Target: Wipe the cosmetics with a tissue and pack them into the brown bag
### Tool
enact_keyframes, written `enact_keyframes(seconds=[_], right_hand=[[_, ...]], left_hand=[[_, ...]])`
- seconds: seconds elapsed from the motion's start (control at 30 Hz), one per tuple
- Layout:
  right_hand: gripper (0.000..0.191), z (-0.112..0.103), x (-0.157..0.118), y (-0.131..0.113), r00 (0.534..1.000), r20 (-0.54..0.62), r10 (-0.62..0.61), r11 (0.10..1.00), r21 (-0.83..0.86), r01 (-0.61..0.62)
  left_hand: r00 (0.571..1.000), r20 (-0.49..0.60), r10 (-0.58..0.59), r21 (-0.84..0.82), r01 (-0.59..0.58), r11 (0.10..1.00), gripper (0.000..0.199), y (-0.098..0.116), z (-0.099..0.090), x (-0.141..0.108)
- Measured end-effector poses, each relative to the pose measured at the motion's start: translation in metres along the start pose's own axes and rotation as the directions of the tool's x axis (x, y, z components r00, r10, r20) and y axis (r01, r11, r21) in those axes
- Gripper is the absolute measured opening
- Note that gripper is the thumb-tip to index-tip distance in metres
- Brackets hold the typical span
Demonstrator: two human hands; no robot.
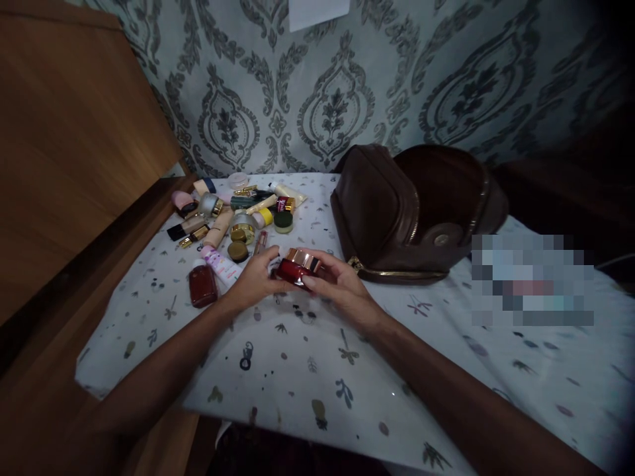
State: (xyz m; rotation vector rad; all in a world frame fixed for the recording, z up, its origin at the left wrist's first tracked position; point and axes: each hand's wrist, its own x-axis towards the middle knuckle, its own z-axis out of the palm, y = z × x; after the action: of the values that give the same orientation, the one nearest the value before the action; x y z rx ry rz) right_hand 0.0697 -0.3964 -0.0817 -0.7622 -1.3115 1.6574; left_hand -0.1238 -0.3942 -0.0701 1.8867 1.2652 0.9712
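Damask-patterned wallpaper [335, 112] rises at twelve o'clock, a sheet of white paper [318, 12] on it near the top of the view, and wooden furniture [74, 132] stands at ten o'clock. Before us spreads a white tablecloth [288, 400] printed with small plants and dragonflies. At its middle, above the cloth, we hold a dark-red cosmetic jar [294, 272] with a shiny copper-gold lid. Our right hand [342, 284] grips it from the three o'clock side, thumb across the front; our left hand [258, 277] closes on it from nine o'clock, with something whitish by the thumb, too small to name. Counting from the jar, a dark-red bottle [202, 287] lies at nine o'clock, just beside a purple-and-white squeeze tube [221, 266]. At ten sit a round pot [238, 251] with a brownish lid and a silver-and-gold jar [243, 225]. More cosmetics crowd toward eleven, among them a yellow-capped container [266, 216], while a green-lidded jar [283, 222] stands nearer twelve. At two o'clock slumps a brown zippered bag [372, 205], its mouth gaping; at three, a pixelated patch hides the detail.
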Motion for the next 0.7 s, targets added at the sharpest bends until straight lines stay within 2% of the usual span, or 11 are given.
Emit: enact_keyframes(seconds=[0.1, 0.2, 0.27, 0.37, 0.53, 0.7], right_hand=[[0.078, -0.003, 0.000, -0.001, 0.999, -0.018, 0.036, 0.999, 0.008, -0.036], [0.086, -0.006, 0.000, -0.002, 0.997, -0.033, 0.075, 0.997, -0.003, -0.076], [0.083, -0.007, 0.000, -0.002, 0.996, -0.042, 0.080, 0.996, -0.023, -0.081], [0.068, -0.008, 0.001, -0.001, 0.999, -0.037, 0.040, 0.998, -0.036, -0.041], [0.049, -0.009, 0.005, 0.003, 1.000, 0.004, -0.009, 1.000, 0.001, 0.009], [0.057, -0.010, 0.004, 0.008, 1.000, -0.018, 0.019, 0.998, 0.064, -0.018]], left_hand=[[0.997, -0.046, 0.066, 0.084, -0.062, 0.995, 0.050, 0.000, 0.002, -0.001], [0.990, -0.066, 0.124, 0.137, -0.114, 0.984, 0.051, 0.001, 0.005, -0.002], [0.984, -0.076, 0.158, 0.149, -0.146, 0.978, 0.050, 0.002, 0.007, -0.003], [0.969, -0.105, 0.223, 0.161, -0.205, 0.966, 0.049, 0.001, 0.009, -0.004], [0.920, -0.192, 0.342, 0.243, -0.293, 0.925, 0.050, -0.001, 0.012, -0.005], [0.898, -0.142, 0.417, 0.333, -0.353, 0.874, 0.045, 0.002, 0.011, -0.011]])
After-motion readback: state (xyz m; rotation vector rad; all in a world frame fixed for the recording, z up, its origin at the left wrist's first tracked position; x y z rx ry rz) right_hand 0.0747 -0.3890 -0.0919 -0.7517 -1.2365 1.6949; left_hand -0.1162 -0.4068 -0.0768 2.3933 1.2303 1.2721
